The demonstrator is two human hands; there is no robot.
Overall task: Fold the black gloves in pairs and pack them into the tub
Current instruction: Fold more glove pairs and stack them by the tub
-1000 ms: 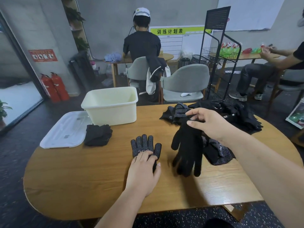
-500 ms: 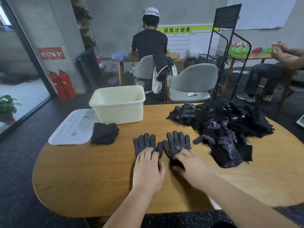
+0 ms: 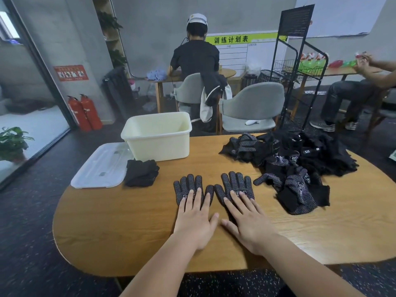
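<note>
Table (image 3: 128, 221), oval, wooden. Glove pile (image 3: 300, 163), far right edge. Tub (image 3: 158, 144), far left edge; lid (image 3: 100, 168) beside it; folded pair (image 3: 141, 172) against the lid. Left glove (image 3: 188, 183) and right glove (image 3: 235, 181) lie flat near the middle, side by side, pressed by left hand (image 3: 195, 221) and right hand (image 3: 248, 224), fingers straight.

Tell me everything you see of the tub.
The tub is cream, rectangular plastic with rounded corners and a rolled rim. It stands upright and uncovered on the table, at its far left. The inner walls that show are bare; its floor is hidden. A translucent lid lies flat close at its left. A folded glove pair lies just before it.
</note>
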